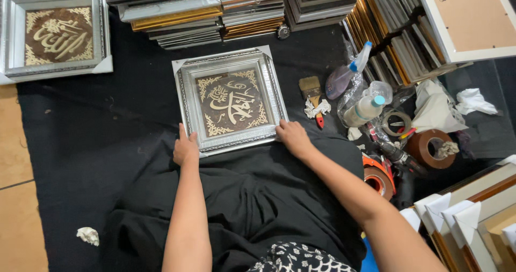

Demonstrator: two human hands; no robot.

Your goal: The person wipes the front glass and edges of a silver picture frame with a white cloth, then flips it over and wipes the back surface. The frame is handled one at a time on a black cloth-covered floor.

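A square silver picture frame point(230, 100) with gold ornamental lettering on a brown ground lies flat on black cloth point(107, 143), white protectors on its corners. My left hand point(186, 148) rests against the frame's near left corner. My right hand point(293, 137) presses on its near right corner. Neither hand lifts the frame; both touch its lower edge.
A matching silver frame point(54, 33) lies at the far left. Stacks of frames point(215, 11) line the back. To the right sit a brush point(312, 92), spray bottles point(365, 108), tape rolls point(430, 148) and more frames point(473, 218). A crumpled paper scrap point(88, 235) lies near left.
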